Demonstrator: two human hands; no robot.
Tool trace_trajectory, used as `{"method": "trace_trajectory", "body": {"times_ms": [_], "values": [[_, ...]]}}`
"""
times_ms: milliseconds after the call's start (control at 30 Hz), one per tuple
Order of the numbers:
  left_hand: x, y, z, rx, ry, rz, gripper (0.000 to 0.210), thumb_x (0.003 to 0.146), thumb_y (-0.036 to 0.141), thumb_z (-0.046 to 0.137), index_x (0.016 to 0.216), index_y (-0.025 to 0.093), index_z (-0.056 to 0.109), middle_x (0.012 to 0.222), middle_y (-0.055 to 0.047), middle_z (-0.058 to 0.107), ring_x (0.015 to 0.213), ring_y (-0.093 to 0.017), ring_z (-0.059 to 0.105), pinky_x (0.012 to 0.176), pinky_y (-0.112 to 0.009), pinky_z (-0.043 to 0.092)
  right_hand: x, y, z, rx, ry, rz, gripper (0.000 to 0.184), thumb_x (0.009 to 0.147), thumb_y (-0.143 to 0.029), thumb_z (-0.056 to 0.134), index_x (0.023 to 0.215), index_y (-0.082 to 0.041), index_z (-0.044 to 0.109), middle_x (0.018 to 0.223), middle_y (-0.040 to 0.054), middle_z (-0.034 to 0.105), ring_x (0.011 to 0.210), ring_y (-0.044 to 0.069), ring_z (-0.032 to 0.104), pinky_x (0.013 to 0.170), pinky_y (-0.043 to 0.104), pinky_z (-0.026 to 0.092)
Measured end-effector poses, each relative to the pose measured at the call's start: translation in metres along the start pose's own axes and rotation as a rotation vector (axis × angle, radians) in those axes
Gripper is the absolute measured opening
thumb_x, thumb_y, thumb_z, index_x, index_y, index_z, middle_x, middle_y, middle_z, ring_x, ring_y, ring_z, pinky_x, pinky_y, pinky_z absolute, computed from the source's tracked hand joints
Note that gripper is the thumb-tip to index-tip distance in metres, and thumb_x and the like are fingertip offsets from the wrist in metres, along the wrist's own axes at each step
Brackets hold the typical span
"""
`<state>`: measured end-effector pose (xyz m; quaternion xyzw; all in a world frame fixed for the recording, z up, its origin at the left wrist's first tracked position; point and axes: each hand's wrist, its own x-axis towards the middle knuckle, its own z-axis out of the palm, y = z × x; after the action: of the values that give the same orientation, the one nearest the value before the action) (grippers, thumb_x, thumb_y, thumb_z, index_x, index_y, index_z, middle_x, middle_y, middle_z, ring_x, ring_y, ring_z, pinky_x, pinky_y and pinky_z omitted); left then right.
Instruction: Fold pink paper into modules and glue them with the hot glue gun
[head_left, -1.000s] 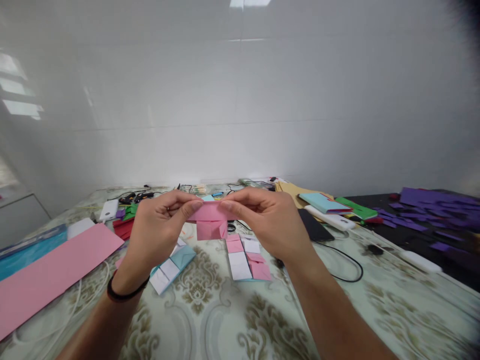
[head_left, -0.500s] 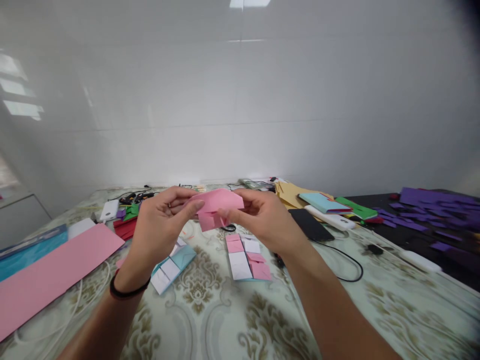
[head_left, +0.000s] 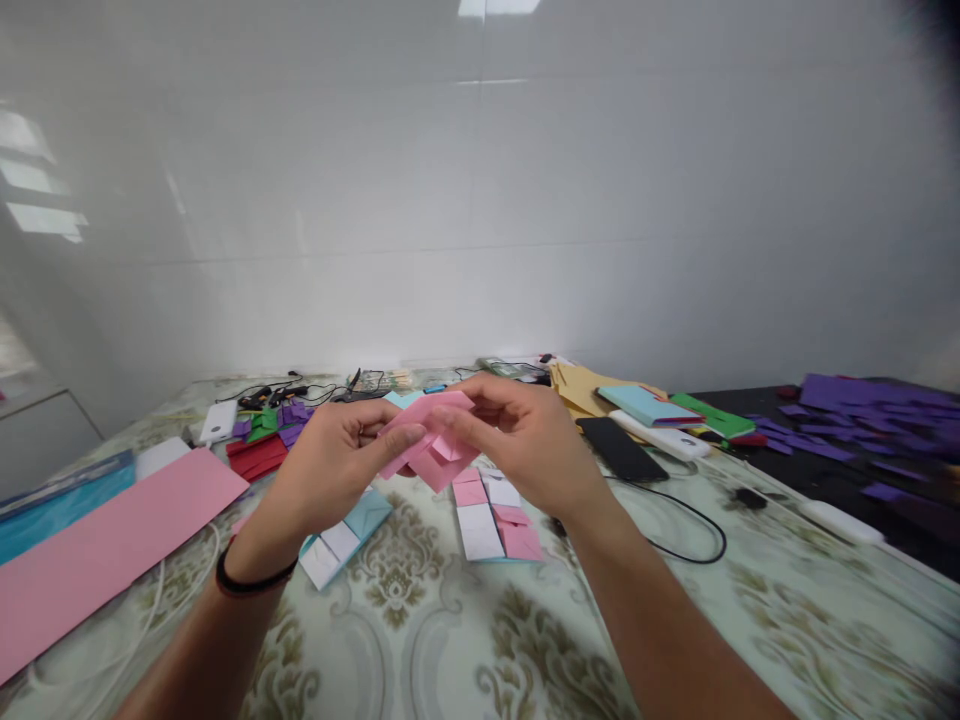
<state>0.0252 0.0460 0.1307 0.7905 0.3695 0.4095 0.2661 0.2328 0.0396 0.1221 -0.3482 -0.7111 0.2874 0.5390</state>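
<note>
Between both hands a folded piece of pink paper point(head_left: 439, 462) is held above the table, its flaps partly raised. My left hand point(head_left: 337, 450) pinches its left side, thumb on top and fingers behind. From the right, my right hand point(head_left: 525, 435) grips the upper right part, with the thumb pressed on the front. Below on the cloth lie a folded pink-and-white paper piece point(head_left: 480, 530) and a folded blue-and-white paper piece point(head_left: 341, 540), the latter partly covered by my left wrist.
A long pink sheet point(head_left: 120, 560) and a blue packet point(head_left: 67, 500) lie at left. Red paper pieces point(head_left: 256, 457) sit behind my left hand. At right are a black phone point(head_left: 622, 450), a cable point(head_left: 705, 555), a white power strip point(head_left: 660, 435), yellow paper point(head_left: 577, 390) and purple paper strips point(head_left: 862, 430).
The pink paper has been turned to a slanted position and sits slightly lower. My hands have drawn closer together, the left moving right, and both still hold the paper.
</note>
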Motion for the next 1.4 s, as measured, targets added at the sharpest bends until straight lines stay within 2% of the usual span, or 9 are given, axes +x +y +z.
{"method": "trace_trajectory", "body": {"times_ms": [167, 367, 467, 733, 900, 1033, 1133, 1267, 1400], "values": [[-0.002, 0.0, 0.001, 0.045, -0.004, 0.048, 0.043, 0.102, 0.05, 0.058, 0.079, 0.017, 0.073, 0.07, 0.0, 0.062, 0.064, -0.013, 0.049, 0.057, -0.025, 0.035, -0.001, 0.0, 0.002, 0.074, 0.003, -0.02, 0.016, 0.093, -0.036, 0.077, 0.093, -0.02, 0.079, 0.083, 0.0006, 0.076, 0.074, 0.013, 0.068, 0.067, 0.025, 0.054], [-0.004, 0.005, 0.005, 0.185, -0.042, 0.139, 0.037, 0.104, 0.037, 0.055, 0.077, 0.017, 0.071, 0.064, 0.003, 0.059, 0.059, -0.011, 0.045, 0.056, -0.025, 0.033, -0.002, -0.002, 0.003, 0.03, -0.007, -0.067, 0.009, 0.094, -0.028, 0.074, 0.088, -0.021, 0.075, 0.084, -0.0001, 0.075, 0.075, 0.013, 0.068, 0.069, 0.026, 0.055], [-0.006, 0.006, 0.006, 0.164, -0.007, 0.152, 0.032, 0.103, 0.034, 0.057, 0.082, 0.018, 0.075, 0.067, 0.002, 0.066, 0.06, -0.012, 0.05, 0.057, -0.026, 0.036, -0.001, -0.003, 0.001, 0.04, -0.034, -0.073, 0.011, 0.095, -0.026, 0.072, 0.085, -0.021, 0.074, 0.083, 0.0001, 0.074, 0.076, 0.014, 0.068, 0.071, 0.027, 0.056], [-0.007, 0.008, 0.004, 0.163, 0.084, 0.22, 0.027, 0.101, 0.03, 0.061, 0.083, 0.021, 0.08, 0.068, 0.002, 0.072, 0.06, -0.013, 0.058, 0.056, -0.025, 0.041, -0.001, -0.003, -0.004, -0.009, -0.061, -0.116, 0.009, 0.091, -0.022, 0.071, 0.082, -0.02, 0.071, 0.081, 0.0002, 0.073, 0.076, 0.014, 0.066, 0.071, 0.027, 0.055], [-0.009, 0.007, -0.007, 0.237, 0.1, 0.214, 0.034, 0.1, 0.032, 0.061, 0.071, 0.02, 0.074, 0.057, 0.003, 0.061, 0.053, -0.012, 0.047, 0.052, -0.026, 0.035, 0.002, 0.001, -0.014, -0.042, -0.097, -0.108, 0.009, 0.087, -0.017, 0.07, 0.078, -0.02, 0.068, 0.077, -0.001, 0.07, 0.072, 0.013, 0.063, 0.071, 0.027, 0.054], [-0.01, 0.005, -0.017, 0.273, 0.163, 0.176, 0.033, 0.099, 0.037, 0.063, 0.073, 0.019, 0.074, 0.056, 0.003, 0.059, 0.053, -0.012, 0.046, 0.05, -0.026, 0.033, 0.003, 0.005, -0.023, -0.047, -0.034, -0.104, 0.011, 0.089, -0.024, 0.071, 0.079, -0.02, 0.068, 0.077, 0.0001, 0.069, 0.071, 0.014, 0.063, 0.071, 0.029, 0.055], [-0.008, 0.007, -0.014, 0.307, 0.118, 0.178, 0.035, 0.1, 0.037, 0.062, 0.072, 0.019, 0.074, 0.056, 0.002, 0.065, 0.051, -0.012, 0.049, 0.05, -0.026, 0.035, 0.002, 0.001, -0.018, -0.022, -0.06, -0.097, 0.01, 0.091, -0.031, 0.073, 0.093, -0.021, 0.074, 0.091, 0.003, 0.075, 0.081, 0.016, 0.069, 0.075, 0.029, 0.056], [-0.006, 0.006, -0.004, 0.168, 0.066, 0.154, 0.024, 0.099, 0.036, 0.065, 0.087, 0.021, 0.079, 0.075, -0.002, 0.079, 0.064, -0.016, 0.067, 0.059, -0.024, 0.049, 0.001, -0.002, -0.003, -0.015, -0.135, -0.074, 0.013, 0.094, -0.033, 0.074, 0.09, -0.021, 0.077, 0.089, 0.0028, 0.077, 0.082, 0.017, 0.07, 0.074, 0.029, 0.057], [-0.005, -0.001, -0.003, -0.099, 0.204, 0.068, 0.018, 0.092, 0.037, 0.077, 0.094, 0.02, 0.078, 0.077, -0.003, 0.079, 0.069, -0.018, 0.074, 0.06, -0.023, 0.056, 0.002, 0.004, 0.0, 0.052, -0.032, -0.069, 0.016, 0.095, -0.035, 0.072, 0.089, -0.02, 0.074, 0.086, 0.0022, 0.074, 0.077, 0.016, 0.069, 0.072, 0.028, 0.056]]}}
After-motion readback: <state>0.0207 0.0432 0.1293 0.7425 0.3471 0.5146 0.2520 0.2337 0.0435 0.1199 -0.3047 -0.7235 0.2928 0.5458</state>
